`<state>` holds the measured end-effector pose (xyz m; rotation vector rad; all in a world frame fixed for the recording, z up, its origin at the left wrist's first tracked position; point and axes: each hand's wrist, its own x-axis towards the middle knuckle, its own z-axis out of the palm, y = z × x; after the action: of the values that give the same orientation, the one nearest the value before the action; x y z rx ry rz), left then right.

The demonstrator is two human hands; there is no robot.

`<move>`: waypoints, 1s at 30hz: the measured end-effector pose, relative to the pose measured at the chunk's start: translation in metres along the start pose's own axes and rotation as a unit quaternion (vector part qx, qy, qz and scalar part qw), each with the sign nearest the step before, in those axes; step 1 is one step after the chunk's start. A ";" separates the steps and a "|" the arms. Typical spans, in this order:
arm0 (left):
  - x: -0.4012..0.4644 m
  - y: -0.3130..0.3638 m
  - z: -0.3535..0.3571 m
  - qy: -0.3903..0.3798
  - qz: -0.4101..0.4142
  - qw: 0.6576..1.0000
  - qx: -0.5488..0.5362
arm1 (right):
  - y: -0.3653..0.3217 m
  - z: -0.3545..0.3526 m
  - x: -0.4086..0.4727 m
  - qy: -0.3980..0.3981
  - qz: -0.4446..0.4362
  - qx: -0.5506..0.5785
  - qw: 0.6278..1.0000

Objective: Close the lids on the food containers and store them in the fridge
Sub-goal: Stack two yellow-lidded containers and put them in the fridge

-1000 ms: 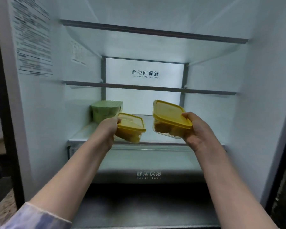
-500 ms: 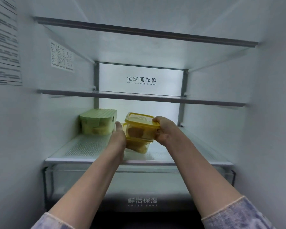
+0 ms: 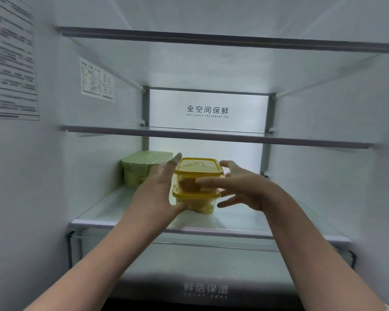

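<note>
- Two yellow-lidded containers are seen stacked on the lowest glass shelf (image 3: 144, 221) of an open fridge: the top container (image 3: 199, 176) is set on the bottom container (image 3: 198, 202), near the shelf's middle.
- A green-lidded container (image 3: 144, 168) is placed just behind and to the left of the stack, near the left wall.
- The left hand (image 3: 158, 194) is held flat and open against the stack's left side; its thumb appears tucked under the bottom container's front corner, though a firm grip cannot be told.
- The right hand (image 3: 240, 187) is spread wide with fingers apart just beside the stack's right side; nothing is gripped, and contact cannot be confirmed.
- The containers are judged to be light, stiff plastic with clear walls, through which pale food pieces are seen.
- The smooth walls are likely slippery, and the stack could topple if nudged; hold is best taken at both sides under the lid rim, or beneath the base.
- On the lit back panel, "全空间保鲜" and "FULL SPACE PRESERVATION" can be read.
- On the drawer front below, "鲜活保湿" can be read; the small line under it is too blurred.
- Printed stickers on the left wall are too small to be read.
</note>
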<state>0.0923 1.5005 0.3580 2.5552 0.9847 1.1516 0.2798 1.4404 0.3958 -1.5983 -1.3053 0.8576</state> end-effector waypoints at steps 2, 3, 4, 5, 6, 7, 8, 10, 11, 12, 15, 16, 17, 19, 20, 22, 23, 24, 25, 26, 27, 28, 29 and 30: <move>0.004 0.000 0.005 0.017 0.026 0.997 0.065 | 0.004 0.009 -0.006 0.010 -0.037 -0.093 0.995; 0.008 0.000 0.007 0.019 0.025 0.996 0.085 | 0.004 0.013 -0.006 0.029 -0.047 -0.137 0.989; 0.013 0.000 0.010 0.021 0.018 0.994 0.101 | 0.001 0.016 -0.003 0.050 -0.052 -0.173 0.982; 0.019 -0.001 0.011 0.022 0.009 0.993 0.114 | -0.002 0.018 0.000 0.071 -0.055 -0.196 0.976; 0.025 -0.003 0.014 0.022 0.002 0.992 0.125 | -0.005 0.020 0.005 0.087 -0.055 -0.211 0.972; 0.031 -0.005 0.017 0.021 -0.004 0.991 0.136 | -0.008 0.020 0.011 0.095 -0.054 -0.215 0.971; 0.038 -0.008 0.021 0.020 -0.008 0.989 0.149 | -0.009 0.021 0.016 0.097 -0.050 -0.212 0.971; 0.052 -0.014 0.029 0.022 -0.013 0.980 0.198 | -0.012 0.023 0.030 0.098 -0.038 -0.197 0.975; 0.060 -0.017 0.033 0.022 -0.011 0.972 0.235 | -0.012 0.024 0.038 0.099 -0.034 -0.190 0.976; 0.069 -0.021 0.036 0.021 -0.005 0.961 0.275 | -0.012 0.024 0.048 0.101 -0.030 -0.184 0.977; 0.095 -0.031 0.044 0.004 0.012 0.934 0.356 | -0.010 0.022 0.078 0.122 -0.014 -0.161 0.979; 0.104 -0.035 0.048 -0.002 0.014 0.933 0.361 | -0.009 0.021 0.088 0.133 -0.006 -0.147 0.980; 0.111 -0.039 0.053 -0.011 0.009 0.935 0.354 | -0.006 0.020 0.097 0.143 0.003 -0.132 0.981; 0.124 -0.047 0.062 -0.034 -0.011 0.940 0.340 | -0.001 0.016 0.115 0.155 0.021 -0.112 0.981; 0.131 -0.050 0.067 -0.042 -0.019 0.939 0.342 | 0.001 0.016 0.123 0.157 0.027 -0.106 0.981; 0.140 -0.057 0.074 -0.051 -0.027 0.935 0.351 | 0.003 0.016 0.138 0.164 0.038 -0.097 0.981; 0.144 -0.060 0.076 -0.053 -0.028 0.933 0.356 | 0.004 0.016 0.145 0.172 0.044 -0.094 0.980; 0.147 -0.062 0.079 -0.054 -0.030 0.931 0.361 | 0.004 0.017 0.150 0.181 0.050 -0.094 0.978; 0.149 -0.064 0.080 -0.058 -0.032 0.928 0.366 | 0.004 0.018 0.155 0.187 0.054 -0.098 0.976; 0.152 -0.065 0.081 -0.065 -0.037 0.927 0.368 | 0.004 0.020 0.160 0.189 0.057 -0.104 0.975; 0.154 -0.065 0.082 -0.073 -0.044 0.927 0.366 | 0.003 0.021 0.163 0.188 0.056 -0.113 0.974; 0.156 -0.066 0.082 -0.082 -0.054 0.928 0.360 | 0.003 0.022 0.165 0.186 0.055 -0.123 0.973; 0.158 -0.065 0.081 -0.092 -0.063 0.927 0.357 | 0.003 0.023 0.167 0.182 0.053 -0.132 0.973; 0.159 -0.063 0.080 -0.101 -0.071 0.925 0.359 | 0.004 0.024 0.168 0.175 0.051 -0.140 0.973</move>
<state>0.1952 1.6581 0.3740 2.9610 1.7513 0.5149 0.2951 1.6093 0.3863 -1.9489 -1.1322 0.4340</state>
